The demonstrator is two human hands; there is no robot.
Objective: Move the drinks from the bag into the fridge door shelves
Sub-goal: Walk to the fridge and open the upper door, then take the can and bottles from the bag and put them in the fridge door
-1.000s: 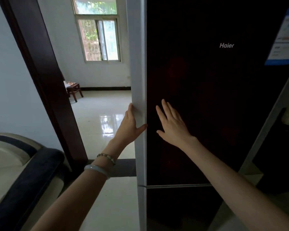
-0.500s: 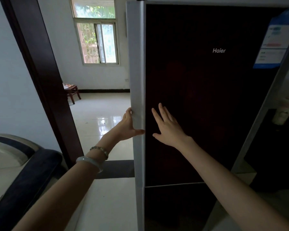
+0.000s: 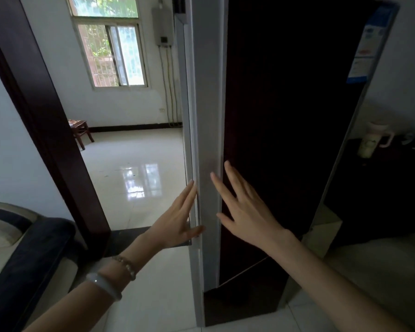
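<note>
Left hand [image 3: 177,219] spread, fingers hooked round fridge door [image 3: 285,140] edge to pull it open; right hand [image 3: 247,212] spread flat on dark front, steadying; drinks and bag out of sight

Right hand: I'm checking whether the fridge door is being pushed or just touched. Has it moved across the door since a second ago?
Yes. The right hand has slid left toward the fridge door's grey edge; one finger now overlaps it.

I see only one view, from the head: it looks forward and down, very close to the fridge door [image 3: 285,140], doorway [image 3: 46,121] at left.
</note>
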